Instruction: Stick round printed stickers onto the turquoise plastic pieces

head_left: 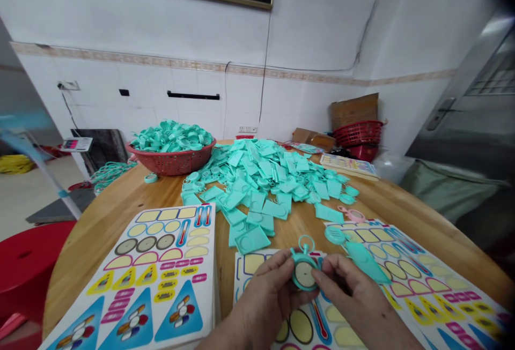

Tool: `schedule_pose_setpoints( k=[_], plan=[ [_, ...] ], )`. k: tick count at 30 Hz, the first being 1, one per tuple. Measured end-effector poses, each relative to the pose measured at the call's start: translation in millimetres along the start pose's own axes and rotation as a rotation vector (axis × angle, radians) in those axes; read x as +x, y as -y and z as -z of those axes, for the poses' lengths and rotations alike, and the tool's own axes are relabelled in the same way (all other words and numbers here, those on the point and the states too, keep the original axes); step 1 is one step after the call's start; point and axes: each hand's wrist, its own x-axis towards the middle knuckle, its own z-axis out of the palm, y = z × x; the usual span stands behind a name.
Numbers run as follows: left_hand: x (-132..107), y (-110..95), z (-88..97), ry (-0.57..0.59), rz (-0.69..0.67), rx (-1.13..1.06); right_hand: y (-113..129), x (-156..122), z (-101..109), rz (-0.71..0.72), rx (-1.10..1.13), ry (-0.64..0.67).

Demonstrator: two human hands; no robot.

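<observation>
A turquoise plastic toy stopwatch with a ring on top and a cream dial sticker is held over a sticker sheet. My left hand is closed round its left side, the thumb at the rim. My right hand grips its right edge, with the thumb pressed on the dial. Right of my hands, a flat turquoise piece and a round turquoise piece lie on another sticker sheet. A small pink piece lies at that sheet's top edge.
A heap of turquoise plastic pieces covers the middle of the wooden table. Behind it on the left stands a red basket full of such pieces. A stack of sticker sheets lies at left. A red stool stands beside the table.
</observation>
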Motion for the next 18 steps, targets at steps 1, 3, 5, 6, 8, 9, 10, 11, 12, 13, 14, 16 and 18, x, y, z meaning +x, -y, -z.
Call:
schedule_pose_setpoints(
  k=[1,3,5,6,8,9,10,11,12,13,14,16,18],
  plan=[
    [0.0,0.2,0.1,0.000,0.000,-0.004,0.6,0.2,-0.8,0.009,-0.001,-0.011],
    [-0.4,0.2,-0.3,0.010,0.000,-0.007,2.0,0.4,-2.0,0.021,-0.010,-0.020],
    [-1.0,0.1,-1.1,0.018,0.001,0.000,3.0,0.3,-2.2,0.028,-0.022,-0.016],
    [-1.2,0.1,-1.5,0.020,-0.001,0.003,3.2,0.2,-1.8,0.029,-0.028,-0.013],
    [-1.3,0.3,-1.8,0.013,-0.006,0.011,2.7,0.1,-0.5,0.027,-0.032,-0.004],
    [-1.2,0.5,-1.7,0.007,-0.007,0.015,2.0,0.1,0.2,0.022,-0.032,0.007],
    [-1.0,0.6,-1.6,0.005,-0.008,0.016,1.1,0.2,0.8,0.018,-0.028,0.013],
    [-0.8,0.6,-1.3,0.006,-0.007,0.017,0.0,0.4,1.3,0.017,-0.018,0.013],
    [-0.6,0.6,-1.0,0.007,-0.004,0.017,-1.2,0.7,1.7,0.015,-0.007,0.015],
    [-0.3,0.5,-0.6,0.010,-0.003,0.015,-2.5,1.0,2.0,0.011,0.003,0.014],
    [-0.1,0.5,-0.3,0.011,-0.003,0.011,-3.7,1.4,2.2,0.004,0.008,0.014],
    [0.4,0.4,0.6,-0.003,0.002,0.001,-5.6,2.0,2.4,-0.002,0.010,0.021],
    [1.0,0.7,1.5,-0.017,0.003,-0.010,-6.6,2.0,2.3,0.002,0.003,0.034]
  ],
)
